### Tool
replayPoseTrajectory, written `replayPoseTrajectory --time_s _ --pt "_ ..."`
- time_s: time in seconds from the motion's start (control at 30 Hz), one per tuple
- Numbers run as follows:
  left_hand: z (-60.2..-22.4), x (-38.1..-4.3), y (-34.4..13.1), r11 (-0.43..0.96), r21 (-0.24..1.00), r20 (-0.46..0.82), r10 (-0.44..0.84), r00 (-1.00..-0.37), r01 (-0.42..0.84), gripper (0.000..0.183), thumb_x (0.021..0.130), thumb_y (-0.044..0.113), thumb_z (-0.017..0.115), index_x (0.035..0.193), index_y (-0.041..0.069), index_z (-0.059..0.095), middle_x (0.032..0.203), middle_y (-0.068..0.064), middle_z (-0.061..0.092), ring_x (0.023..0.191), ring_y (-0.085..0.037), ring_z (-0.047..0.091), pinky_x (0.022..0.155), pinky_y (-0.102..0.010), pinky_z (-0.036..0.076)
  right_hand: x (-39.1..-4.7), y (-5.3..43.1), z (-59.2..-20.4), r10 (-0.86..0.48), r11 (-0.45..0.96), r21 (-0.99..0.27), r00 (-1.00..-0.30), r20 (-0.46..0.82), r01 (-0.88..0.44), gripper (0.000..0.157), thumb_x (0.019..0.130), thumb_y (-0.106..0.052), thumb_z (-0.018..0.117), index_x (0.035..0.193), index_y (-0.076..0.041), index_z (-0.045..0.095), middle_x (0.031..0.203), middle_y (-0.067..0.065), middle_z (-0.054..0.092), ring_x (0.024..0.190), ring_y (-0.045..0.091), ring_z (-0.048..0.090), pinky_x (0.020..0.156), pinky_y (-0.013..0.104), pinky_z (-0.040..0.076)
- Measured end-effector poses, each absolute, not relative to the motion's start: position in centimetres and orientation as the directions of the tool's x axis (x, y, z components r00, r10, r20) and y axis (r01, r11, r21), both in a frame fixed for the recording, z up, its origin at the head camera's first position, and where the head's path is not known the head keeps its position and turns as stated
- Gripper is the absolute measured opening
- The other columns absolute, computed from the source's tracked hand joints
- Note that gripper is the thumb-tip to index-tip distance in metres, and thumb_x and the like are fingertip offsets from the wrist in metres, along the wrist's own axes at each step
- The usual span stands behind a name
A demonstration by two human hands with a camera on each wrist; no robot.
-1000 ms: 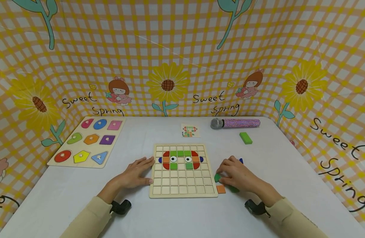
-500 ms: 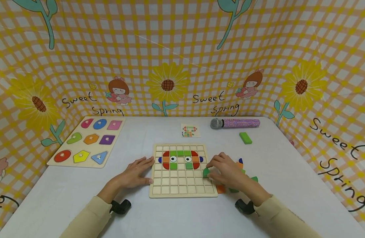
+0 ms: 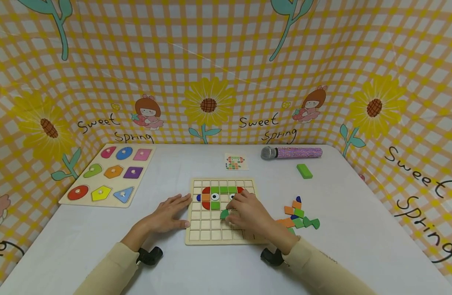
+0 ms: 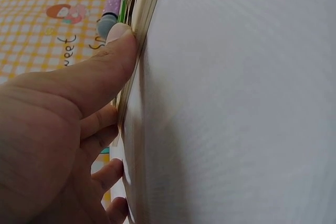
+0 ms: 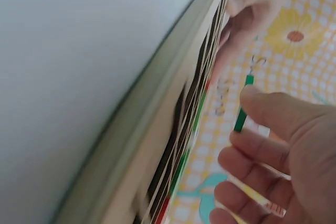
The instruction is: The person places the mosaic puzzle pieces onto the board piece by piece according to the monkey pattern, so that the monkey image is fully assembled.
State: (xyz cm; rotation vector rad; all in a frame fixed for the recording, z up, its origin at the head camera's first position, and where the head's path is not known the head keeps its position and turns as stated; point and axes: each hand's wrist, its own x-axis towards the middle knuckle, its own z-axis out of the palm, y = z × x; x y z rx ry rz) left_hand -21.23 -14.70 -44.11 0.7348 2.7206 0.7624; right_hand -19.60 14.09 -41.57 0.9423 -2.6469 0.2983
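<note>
My right hand [image 3: 249, 213] pinches a dark green quarter-round tile [image 3: 224, 214] between thumb and fingertips over the middle of the wooden grid board [image 3: 194, 235]. In the right wrist view, the green tile [image 5: 241, 120] appears edge-on, held apart from the board. My left hand [image 3: 169, 213] lies beside the board's left edge, its fairly straight fingers and thumb touching that edge. Red, green and orange tiles and a white eye tile [image 3: 214, 197] fill cells in the upper rows, with a blue tile [image 3: 198, 198] at the left. My right hand hides part of the pattern's right side.
Several loose tiles [image 3: 298, 213] lie right of the board. Behind it is a small pattern card [image 3: 235, 162]. A glittery microphone [image 3: 298, 153] and a green block [image 3: 304, 171] lie at the back right. A knobbed shape puzzle [image 3: 122, 180] lies at the left.
My right hand has carried the green tile leftward from beside the board to over its middle, uncovering the loose tiles. My left hand has stayed at the board's edge.
</note>
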Motion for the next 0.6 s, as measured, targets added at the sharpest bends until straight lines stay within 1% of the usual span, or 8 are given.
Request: replayPoseTrajectory --time_s 0.13,0.4,0.6 --pt "-44.1 -21.2 -14.7 0.74 0.538 -0.075 0.52 -0.851 0.405 0.074 0.087 0.036 0.065 0.147 0.009 0.032 0.157 -0.008 0.026 0.145 -0.037 0.016 0.11 -0.066 0.014 -19.6 12.2 -41.8 -0.558 0.775 -0.114 -0.757 0.338 -0.622 0.024 0.076 -0.034 0.076 0.09 -0.015 0.072 0.09 -0.004 0.066 0.086 0.015 0.05 0.077 0.03 0.044" --pt "-44.2 -21.3 -14.7 0.737 0.543 -0.079 0.522 -0.849 0.403 0.074 0.087 0.037 0.065 0.147 0.009 0.032 0.157 -0.008 0.025 0.145 -0.037 0.015 0.109 -0.067 0.014 -20.0 9.7 -42.2 -0.534 0.793 -0.142 -0.789 0.305 -0.592 0.023 0.078 -0.035 0.075 0.087 -0.014 0.071 0.087 -0.004 0.066 0.079 0.014 0.048 0.074 0.027 0.041" --pt "-44.2 -21.4 -14.8 0.738 0.54 -0.078 0.521 -0.85 0.403 0.074 0.087 0.038 0.064 0.148 0.01 0.031 0.157 -0.007 0.025 0.145 -0.037 0.015 0.11 -0.066 0.014 -20.4 8.8 -42.4 -0.521 0.81 -0.151 -0.814 0.258 -0.566 0.025 0.078 -0.037 0.074 0.089 -0.014 0.072 0.088 -0.003 0.067 0.084 0.015 0.05 0.077 0.028 0.041"
